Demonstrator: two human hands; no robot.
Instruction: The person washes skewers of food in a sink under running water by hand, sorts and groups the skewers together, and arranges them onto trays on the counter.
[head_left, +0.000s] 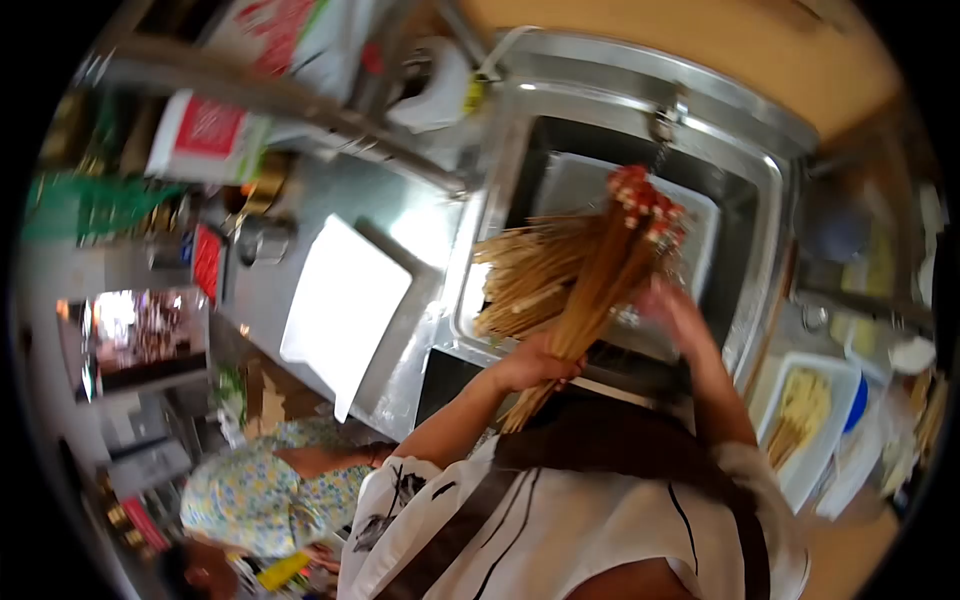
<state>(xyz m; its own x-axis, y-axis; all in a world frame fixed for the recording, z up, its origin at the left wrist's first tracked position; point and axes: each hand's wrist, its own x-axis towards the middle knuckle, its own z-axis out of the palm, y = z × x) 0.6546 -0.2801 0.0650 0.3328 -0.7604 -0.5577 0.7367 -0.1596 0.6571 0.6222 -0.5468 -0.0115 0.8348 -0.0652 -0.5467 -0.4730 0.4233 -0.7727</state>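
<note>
My left hand (540, 362) is wrapped around the lower part of a thick bundle of wooden skewers (598, 285). The bundle slants up over the sink (735, 190), and its far ends carry small red and white pieces (643, 205) I cannot identify. To the right of the bundle is my right hand (672, 308), its fingers smeared by motion. Water seems to splash near it, below the tap (663, 125). Another pile of skewers (530, 275) lies to the left, over a pale tray (705, 215) in the sink, partly behind the held bundle.
A white tray or lid (345, 310) rests on the steel counter (405, 205) at left. On the right stands a white tub (820, 440) with pale yellow food and sticks. Another person (270, 485) in a flowered garment is at lower left. A metal rail (300, 115) crosses the upper left.
</note>
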